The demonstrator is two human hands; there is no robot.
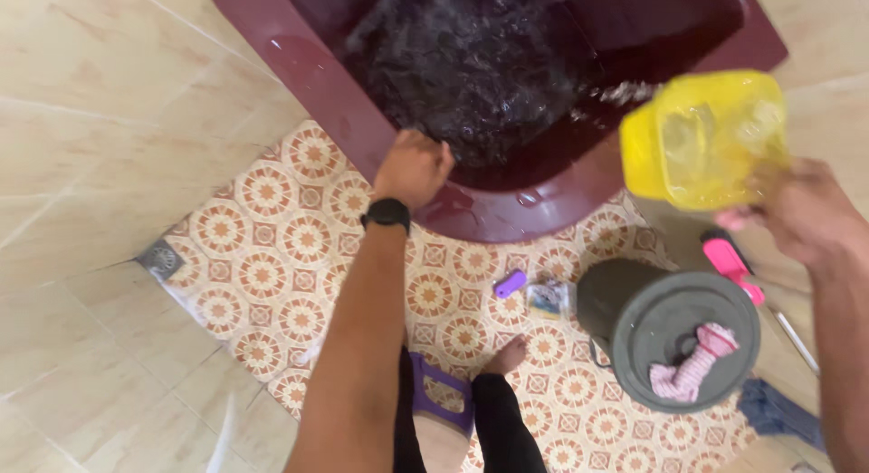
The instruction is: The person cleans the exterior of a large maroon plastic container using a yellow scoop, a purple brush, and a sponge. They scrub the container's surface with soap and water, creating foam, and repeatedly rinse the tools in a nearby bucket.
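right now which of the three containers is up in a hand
The yellow scoop, held up by the right hand beside the tub. The maroon tub and the grey bucket both sit on the floor; the left hand only grips the tub's rim.

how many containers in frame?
3: a maroon tub at top, gripped by the left hand; a yellow scoop in the right hand; a grey lidded bucket lower right. More may sit off-frame.

The tub [317,66] was maroon, the scoop [701,138] translucent yellow, the bucket lid [647,324] grey; the floor tiles [272,247] bore orange-and-cream medallions.
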